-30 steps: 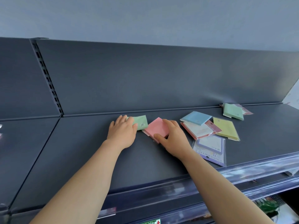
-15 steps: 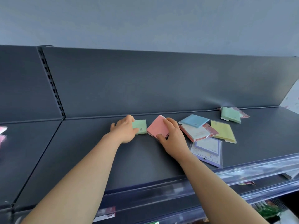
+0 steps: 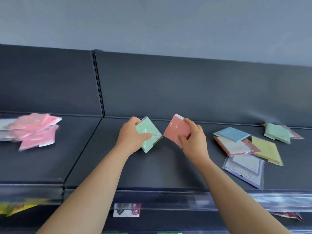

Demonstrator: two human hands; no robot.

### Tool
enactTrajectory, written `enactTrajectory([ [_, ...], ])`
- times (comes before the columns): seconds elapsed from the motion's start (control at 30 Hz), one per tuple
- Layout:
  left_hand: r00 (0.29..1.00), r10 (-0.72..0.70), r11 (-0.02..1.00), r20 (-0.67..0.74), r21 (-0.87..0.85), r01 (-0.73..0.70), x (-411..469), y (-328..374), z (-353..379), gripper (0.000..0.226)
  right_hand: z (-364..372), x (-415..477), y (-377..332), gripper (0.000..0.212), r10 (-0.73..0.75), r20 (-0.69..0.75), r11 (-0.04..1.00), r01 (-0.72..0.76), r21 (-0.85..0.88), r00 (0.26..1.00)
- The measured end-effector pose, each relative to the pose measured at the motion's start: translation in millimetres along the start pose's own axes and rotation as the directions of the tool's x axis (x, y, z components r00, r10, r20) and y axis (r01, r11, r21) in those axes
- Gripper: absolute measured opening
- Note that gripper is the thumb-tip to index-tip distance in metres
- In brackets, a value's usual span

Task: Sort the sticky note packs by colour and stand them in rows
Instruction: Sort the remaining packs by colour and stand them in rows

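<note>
Pickup step, both hands loaded. Left hand has its fingers curled round a green pack, thumb across the face. Right hand pinches a pink pack, thumb on the face, fingers over the top edge. Both packs are tilted and look lifted off the shelf, just right of the slotted upright. Their near corners are close; can't tell if they touch.

Left of the upright: blurred pink pile, lying flat, none stood up.

Far right of the upright: blue pack, white-and-red pack, yellow pack and purple-bordered pack, flat and overlapping. Farther right again, a second green pack lies on something pinkish.

My read: sorting barely started, no rows yet. Next, the pink pack should cross left of the upright to join the pink pile. The green one needs its own spot right of the upright. The wrap looks slick and the packs thin, so I'd expect them to tip unless leaned on something.
</note>
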State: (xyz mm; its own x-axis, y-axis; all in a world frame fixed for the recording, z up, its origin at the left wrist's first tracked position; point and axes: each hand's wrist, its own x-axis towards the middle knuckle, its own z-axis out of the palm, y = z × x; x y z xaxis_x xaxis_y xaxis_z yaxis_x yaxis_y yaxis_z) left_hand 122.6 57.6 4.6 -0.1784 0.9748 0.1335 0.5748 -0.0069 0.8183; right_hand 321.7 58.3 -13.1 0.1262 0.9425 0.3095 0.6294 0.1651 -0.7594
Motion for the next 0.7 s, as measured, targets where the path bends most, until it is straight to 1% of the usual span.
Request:
enactTrajectory([
  [0.1, 0.994, -0.071, 0.993, -0.089, -0.101, 0.062, -11, -9, -32, 0.019, 20, -1, -24, 0.061, -0.015, 0.016, 0.998, 0.014, 0.057, 1.000],
  [0.13, 0.989, -0.091, 0.990, -0.118, -0.117, 0.078, -14, -14, -44, 0.018, 28, -2, -32, 0.061, -0.027, 0.033, 0.997, 0.025, 0.071, 0.999],
  [0.23, 0.967, -0.122, 0.986, -0.222, -0.140, 0.092, -23, -29, -79, 0.023, 54, -4, -59, 0.067, -0.060, 0.082, 0.989, 0.049, 0.137, 0.995],
  [0.33, 0.932, -0.112, 0.984, -0.345, -0.167, 0.057, -30, -49, -117, 0.027, 81, -8, -92, 0.070, -0.076, 0.129, 0.972, 0.044, 0.232, 0.989],
  [0.43, 0.889, -0.087, 0.986, -0.449, -0.166, 0.012, -35, -71, -156, 0.031, 110, -15, -129, 0.066, -0.102, 0.182, 0.951, 0.043, 0.307, 0.978],
  [0.53, 0.846, -0.140, 0.977, -0.515, -0.212, 0.033, -35, -98, -197, 0.041, 141, -25, -166, 0.062, -0.120, 0.214, 0.938, 0.040, 0.345, 0.969],
  [0.6, 0.828, -0.160, 0.977, -0.537, -0.204, 0.056, -33, -118, -224, 0.038, 162, -32, -189, 0.061, -0.131, 0.228, 0.934, 0.043, 0.355, 0.965],
  [0.7, 0.819, -0.139, 0.989, -0.556, -0.117, 0.089, -31, -144, -264, 0.026, 193, -40, -222, 0.056, -0.144, 0.241, 0.929, 0.047, 0.367, 0.960],
])
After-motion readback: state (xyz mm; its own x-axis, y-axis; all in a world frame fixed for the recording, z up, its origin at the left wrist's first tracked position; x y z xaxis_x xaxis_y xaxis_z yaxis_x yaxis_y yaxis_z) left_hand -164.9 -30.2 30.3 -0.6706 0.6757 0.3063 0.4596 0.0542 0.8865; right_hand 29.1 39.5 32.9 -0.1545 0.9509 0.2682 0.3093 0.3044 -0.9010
